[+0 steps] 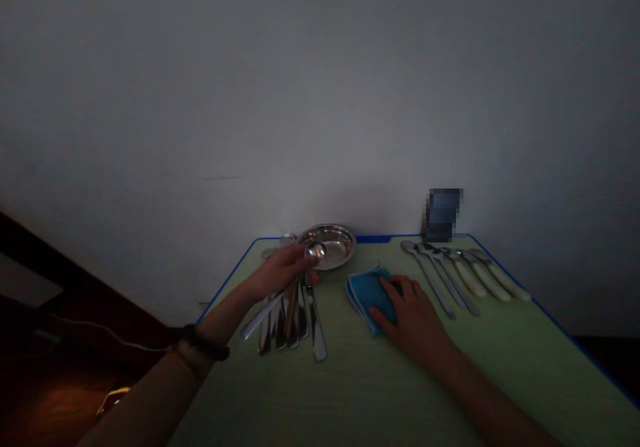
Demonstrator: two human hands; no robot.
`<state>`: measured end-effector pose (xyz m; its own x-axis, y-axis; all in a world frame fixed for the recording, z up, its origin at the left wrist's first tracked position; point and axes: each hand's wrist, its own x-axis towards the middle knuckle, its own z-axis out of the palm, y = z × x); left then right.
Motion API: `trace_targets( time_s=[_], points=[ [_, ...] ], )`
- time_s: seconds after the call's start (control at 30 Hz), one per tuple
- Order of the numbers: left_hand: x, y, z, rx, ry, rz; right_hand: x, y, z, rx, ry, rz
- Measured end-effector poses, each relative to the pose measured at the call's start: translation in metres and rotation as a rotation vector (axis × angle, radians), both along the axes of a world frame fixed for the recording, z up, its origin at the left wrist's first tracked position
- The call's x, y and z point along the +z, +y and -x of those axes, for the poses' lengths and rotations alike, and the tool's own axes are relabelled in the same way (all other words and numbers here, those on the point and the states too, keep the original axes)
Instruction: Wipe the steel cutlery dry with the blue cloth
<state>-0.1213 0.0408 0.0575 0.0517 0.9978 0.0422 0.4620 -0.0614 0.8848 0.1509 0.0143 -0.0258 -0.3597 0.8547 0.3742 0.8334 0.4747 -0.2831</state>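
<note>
Shiny polished metal spoon [280,294] in the left hand [280,270], bowl end catching a bright glint. Folded blue cloth [367,294], soft matt weave, under the right hand [410,310]. Round steel dish [333,244], glossy, mirror-like inside. Bunch of smooth metal cutlery [295,320] lying below the left hand, dull sheen in low light. Row of metal spoons [450,274] at right, some with cream handles, matt, probably plastic. Pale green tabletop [360,380], matt, finely textured, with blue glossy edging. Dark beaded wristband [205,346], material unclear.
</note>
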Motion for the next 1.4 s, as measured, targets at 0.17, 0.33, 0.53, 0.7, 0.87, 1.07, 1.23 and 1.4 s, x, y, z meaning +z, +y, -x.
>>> trace_targets(
  time_s=[0.17, 0.33, 0.53, 0.7, 0.87, 1.07, 1.23, 1.4],
  points=[
    [-0.006, -0.031, -0.025, -0.383, 0.141, 0.133, -0.001, -0.001, 0.0, -0.014, -0.008, -0.027],
    [-0.013, -0.033, -0.016, -0.408, 0.221, 0.19, -0.002, -0.001, 0.0, -0.008, -0.012, -0.036],
    [-0.006, -0.039, -0.005, -0.351, 0.136, 0.275, -0.002, 0.0, 0.001, -0.011, -0.013, -0.042],
    [-0.014, -0.041, -0.037, -0.253, -0.144, 0.302, 0.004, -0.002, -0.001, -0.072, 0.007, -0.098],
    [-0.03, -0.036, -0.071, -0.23, -0.493, 0.342, 0.011, -0.009, -0.01, 0.067, -0.034, -0.026],
    [-0.035, -0.041, -0.076, -0.258, -0.739, 0.399, 0.024, -0.003, -0.019, 0.021, 0.088, 0.119],
    [-0.046, -0.052, -0.087, -0.246, -0.819, 0.497, 0.025, 0.006, -0.028, -0.218, 0.589, 0.236],
    [-0.054, -0.06, -0.097, -0.315, -0.851, 0.571, 0.024, 0.003, -0.026, -0.169, 1.166, 0.325]
  ],
)
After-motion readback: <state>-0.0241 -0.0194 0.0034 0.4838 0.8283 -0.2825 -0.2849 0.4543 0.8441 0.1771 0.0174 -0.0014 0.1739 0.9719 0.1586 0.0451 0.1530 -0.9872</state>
